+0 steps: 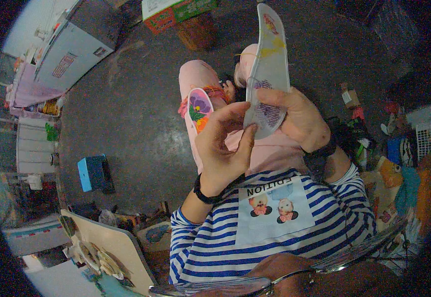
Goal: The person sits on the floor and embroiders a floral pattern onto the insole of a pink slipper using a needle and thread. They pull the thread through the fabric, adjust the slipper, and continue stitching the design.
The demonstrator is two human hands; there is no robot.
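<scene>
A pale, long insole (271, 59) stands tilted above my lap, with yellow and red stitching toward its far end and dense purple stitching toward its near end. My right hand (299, 116) grips it from the right side, thumb lying across its face. At the near left edge, my left hand (228, 143) closes on it with thumb and forefinger curled round; whether a needle is between them is too small to tell. On my left thigh rests a second insole (200, 105), decorated with purple and orange flowers. Reddish-orange threads (215, 92) lie across that leg beside it.
A blue stool (92, 173) stands on the dark floor (141, 109) to the left. Further off are a white fridge-like cabinet (72, 54) and a green-and-red carton (176, 11). A board-like panel (111, 237) rises at lower left. Clutter and a white basket (426, 138) lie at right.
</scene>
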